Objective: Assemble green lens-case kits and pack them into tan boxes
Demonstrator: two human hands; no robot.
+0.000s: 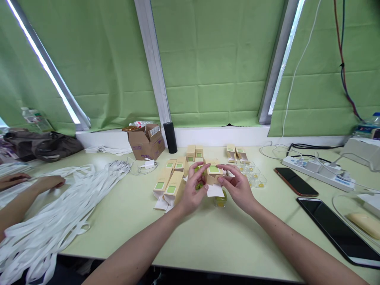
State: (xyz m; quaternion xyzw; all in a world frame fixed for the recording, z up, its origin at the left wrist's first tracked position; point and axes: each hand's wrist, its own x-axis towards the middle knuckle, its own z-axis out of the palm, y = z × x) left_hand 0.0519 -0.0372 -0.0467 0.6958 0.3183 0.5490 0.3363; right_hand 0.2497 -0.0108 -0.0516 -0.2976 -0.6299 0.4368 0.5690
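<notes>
Between my two hands is a small cream-coloured paper box (213,178) with a green label on its face and a white flap hanging open toward me. My left hand (194,186) grips its left side with the fingertips. From the right, my right hand (237,186) holds it with thumb and index finger. Just below the flap sits a small clear container with green and yellow in it (220,200). Similar cream boxes (174,186) lie to the left of my left hand, some with flaps open. Several clear containers with yellow bits (259,181) stand beyond my right hand.
Further boxes (237,153) stand at the back. To the left are a cardboard carton (146,143), a black cylinder (170,137), and a heap of white straps (74,202) near another person's hands (49,183). Phones (297,182) and a power strip (319,172) lie right.
</notes>
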